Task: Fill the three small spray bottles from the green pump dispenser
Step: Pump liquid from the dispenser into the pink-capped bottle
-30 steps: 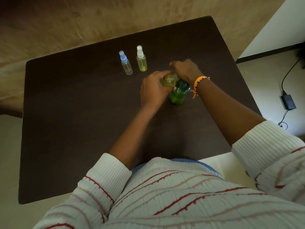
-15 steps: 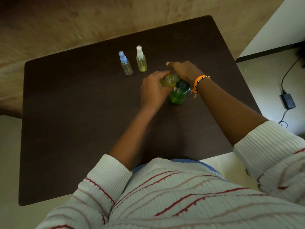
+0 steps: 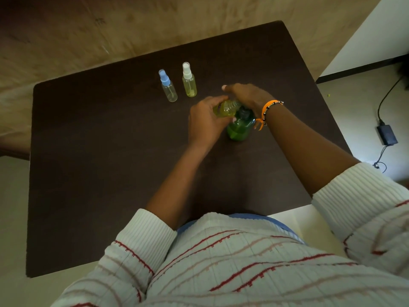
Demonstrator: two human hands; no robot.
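The left hand [image 3: 205, 122] is curled around a small open bottle [image 3: 225, 108]. Fingers and thumb wrap it, and it is tipped on its side with yellow-green liquid inside. Its mouth points to 3 o'clock, right against the top of the green pump dispenser [image 3: 240, 127].

The right hand [image 3: 247, 96] lies on top of the pump. Its fingers are mostly straight and point to 9 o'clock, flat over the pump head. The pump head itself is hidden under the hand. An orange bracelet [image 3: 266, 111] sits on that wrist.

The green pump dispenser stands upright on the dark table [image 3: 110, 173], at about 4 o'clock from the left hand and touching the small bottle.

Two more spray bottles stand at 11 o'clock from the hands, well apart from them. The blue-capped bottle [image 3: 168, 86] looks almost clear. Just beside it at 3 o'clock is the white-capped bottle [image 3: 188, 80], with yellow liquid inside. Both have their caps on.

Off the table at 3 o'clock, a black charger [image 3: 386, 135] lies on the floor.
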